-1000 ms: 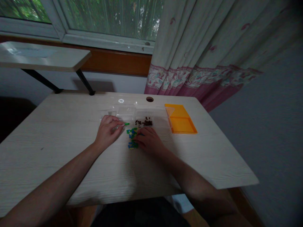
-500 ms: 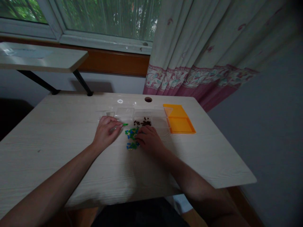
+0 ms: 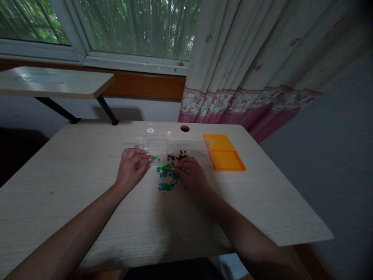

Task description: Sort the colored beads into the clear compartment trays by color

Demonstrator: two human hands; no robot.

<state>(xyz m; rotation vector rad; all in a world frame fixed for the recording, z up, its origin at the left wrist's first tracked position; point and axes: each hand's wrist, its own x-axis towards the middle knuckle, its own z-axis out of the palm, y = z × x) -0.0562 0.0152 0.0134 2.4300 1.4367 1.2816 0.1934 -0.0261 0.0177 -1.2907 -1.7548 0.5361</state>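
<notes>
My left hand (image 3: 132, 167) is closed in a pinch on a small green piece (image 3: 153, 158) at the near edge of a clear plastic box (image 3: 155, 144). Another bit of green shows just beyond its fingertips. A heap of tiny blue, green and yellow pieces (image 3: 166, 186) lies on the table between my hands. At the heap's right side, my right hand (image 3: 192, 175) has its thumb and fingers pinched together. Whatever sits between those fingertips is too small to make out. Small dark brown pieces (image 3: 182, 156) lie in a section of the box, beyond my right hand.
An orange two-part tray (image 3: 229, 159) lies to the right of the clear box on the pale wooden table (image 3: 116, 229). A round cable hole (image 3: 185, 128) sits near the back edge. A raised shelf (image 3: 58, 83) on black legs stands at the back left, and a curtain (image 3: 215, 97) hangs behind.
My right hand has drawn back to the right, its fingertips now pinched, so more of the heap shows. My left hand still pinches the green piece. The whole view has shifted slightly.
</notes>
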